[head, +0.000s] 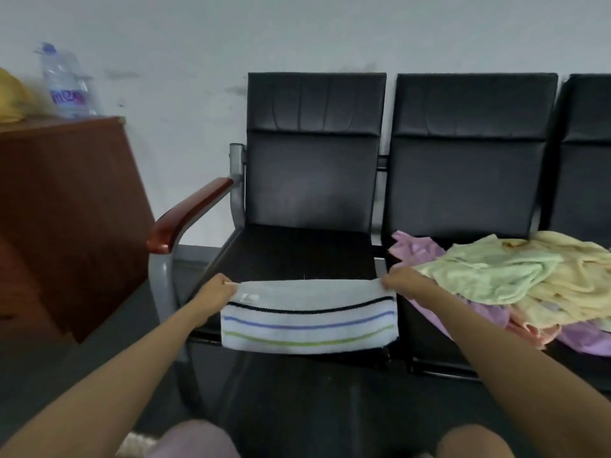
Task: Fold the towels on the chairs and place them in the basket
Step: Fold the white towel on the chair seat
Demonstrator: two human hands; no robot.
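A white towel (309,317) with black, blue and green stripes hangs stretched over the front edge of the left black chair (310,180). My left hand (216,290) pinches its top left corner. My right hand (401,282) pinches its top right corner. A heap of unfolded towels lies on the middle chair (469,150): a pale green one (496,272) on top, yellow ones (568,292) beside it, purple ones (416,249) underneath. No basket is clearly in view.
A brown wooden cabinet (66,209) stands at the left with a water bottle (67,84) and a yellow object (10,97) on top. The left chair has a wooden armrest (188,213). A third chair (588,153) shows at the right edge. My knees are at the bottom.
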